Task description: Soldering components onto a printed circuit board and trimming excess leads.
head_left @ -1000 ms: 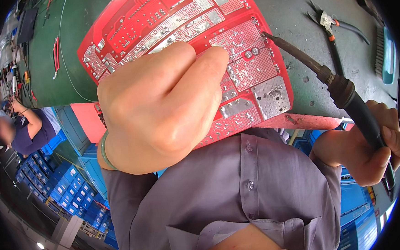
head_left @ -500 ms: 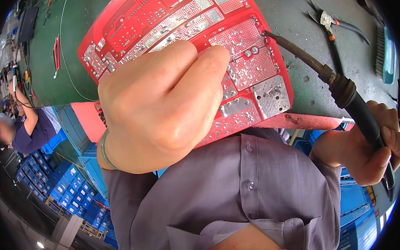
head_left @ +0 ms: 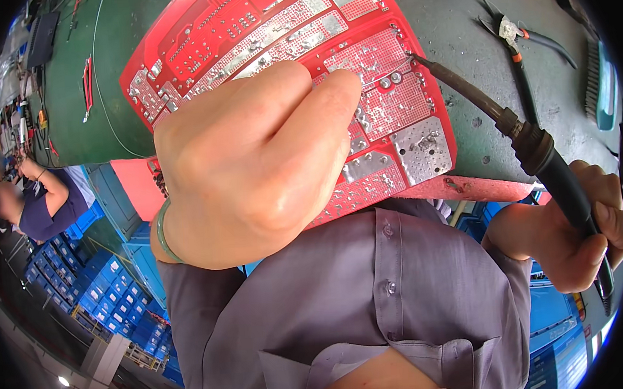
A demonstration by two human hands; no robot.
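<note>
My right hand point(head_left: 590, 224) is wrapped round the black handle of a soldering iron point(head_left: 488, 102), whose dark tip points up and left to the right edge of a red circuit board point(head_left: 414, 188). Silvery solder pads and dotted grids cover the board's face. Over its lower left part my left hand point(head_left: 252, 162) is closed, thumb and forefinger pinched together. From that pinch a thin solder wire point(head_left: 384, 74) runs across the board toward the iron's tip. Whether tip and wire touch is too small to tell. The left hand hides much of the board's middle.
Cutting pliers point(head_left: 521, 57) lie open on the green bench point(head_left: 467, 3), with a blue brush point(head_left: 604, 87) to their right. On the left are red tweezers point(head_left: 89, 87) and a thin cable. A co-worker point(head_left: 44, 196) sits at far left, near stacked blue bins point(head_left: 110, 292).
The iron's tip has shifted slightly down and left along the board's edge. My left hand has moved a touch to the right. The co-worker's arm has moved.
</note>
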